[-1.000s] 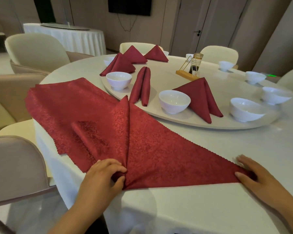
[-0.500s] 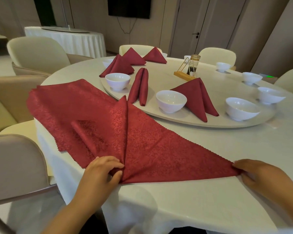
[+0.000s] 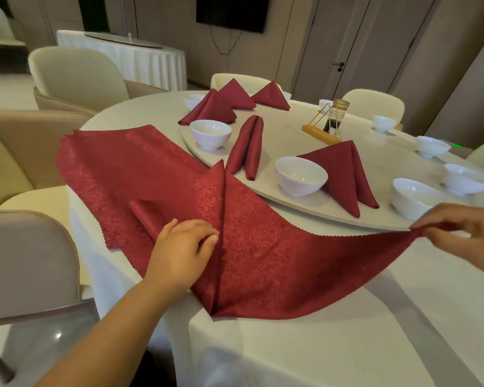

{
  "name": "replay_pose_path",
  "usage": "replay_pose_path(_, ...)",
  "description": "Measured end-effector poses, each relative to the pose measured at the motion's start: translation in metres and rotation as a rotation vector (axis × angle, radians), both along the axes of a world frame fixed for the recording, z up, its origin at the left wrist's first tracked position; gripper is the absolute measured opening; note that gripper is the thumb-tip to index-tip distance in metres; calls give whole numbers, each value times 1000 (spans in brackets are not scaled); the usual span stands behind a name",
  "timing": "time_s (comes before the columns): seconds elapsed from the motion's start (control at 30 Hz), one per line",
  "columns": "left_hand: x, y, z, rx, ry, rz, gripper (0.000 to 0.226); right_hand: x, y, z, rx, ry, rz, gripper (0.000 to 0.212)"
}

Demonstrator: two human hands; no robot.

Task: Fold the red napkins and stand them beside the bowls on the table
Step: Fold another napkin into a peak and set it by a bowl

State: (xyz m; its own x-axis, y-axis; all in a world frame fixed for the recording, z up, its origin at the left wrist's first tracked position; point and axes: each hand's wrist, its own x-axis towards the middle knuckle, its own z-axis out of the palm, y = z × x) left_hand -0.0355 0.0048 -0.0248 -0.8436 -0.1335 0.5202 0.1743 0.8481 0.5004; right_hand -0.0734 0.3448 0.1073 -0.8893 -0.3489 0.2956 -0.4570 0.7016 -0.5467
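Note:
A large red napkin [image 3: 277, 255], folded into a triangle, lies on the white tablecloth near the front edge. My left hand [image 3: 183, 248] rests on its left fold, fingers curled against the crease. My right hand [image 3: 458, 230] pinches the napkin's right corner and holds it lifted off the table. More flat red napkins [image 3: 118, 166] lie spread underneath to the left. On the turntable [image 3: 313, 202] stand white bowls [image 3: 301, 175] with folded red napkins [image 3: 344, 174] beside them. A rolled napkin [image 3: 248, 148] lies between two bowls.
A wooden stand with a glass jar [image 3: 331, 121] sits mid-turntable. More white bowls [image 3: 415, 198] line the right rim. Cream chairs [image 3: 25, 263] surround the table at left and back. Another clothed table [image 3: 123, 55] stands behind.
My right hand has pinched the napkin's right corner and raised it up off the table. My left hand has slid up along the left fold.

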Motion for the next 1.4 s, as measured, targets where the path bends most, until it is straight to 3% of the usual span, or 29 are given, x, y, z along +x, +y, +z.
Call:
replay_pose_path(0.07, -9, 1, -3, 22, -77, 18, 70, -11, -27, 16, -44, -2, 57, 29)
replay_pose_path(0.13, -13, -1, -10, 60, -86, 4, 74, -28, -56, 23, -40, -1, 83, 42)
replay_pose_path(0.3, -14, -3, -14, 95, -73, -58, 76, -73, -149, 8, 100, -27, 107, 13)
replay_pose_path(0.5, -15, -7, -27, 167, 154, -32, 39, -127, -237, -40, 227, 36, 72, 19)
replay_pose_path(0.67, -15, -7, -24, 230, 173, -52, 38, -156, -262, -63, 326, 50, -7, 20)
replay_pose_path(0.93, -14, -8, -21, 236, 168, -106, 58, -172, -278, -76, 481, 142, -92, 23)
replay_pose_path(1.2, -17, -5, -31, -12, 101, -94, 47, -174, -277, -80, 440, 128, -100, 24)
replay_pose_path(1.4, -16, -3, -28, -78, 47, -84, 48, -154, -270, -76, 180, 172, -8, 50)
